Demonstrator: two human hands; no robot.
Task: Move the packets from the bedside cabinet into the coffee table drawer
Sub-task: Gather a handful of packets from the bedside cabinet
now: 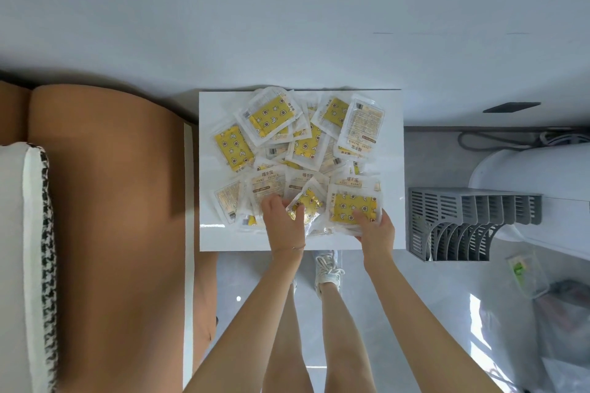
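Several clear packets with yellow star-patterned pads lie heaped on the white top of the bedside cabinet [391, 233]. My left hand [282, 220] reaches into the near part of the heap and grips a tilted packet [308, 201] between thumb and fingers. My right hand [375, 228] holds the near edge of a flat yellow packet [352, 206] that tops a small stack at the near right. More packets [271, 115] lie spread toward the wall. No coffee table drawer is in view.
A brown bed [111, 201] with a white and black-patterned pillow [28, 249] stands to the left of the cabinet. A grey slotted rack [463, 220] and a white rounded appliance [536, 175] stand at the right. My legs and a white shoe [327, 271] are on the glossy floor below.
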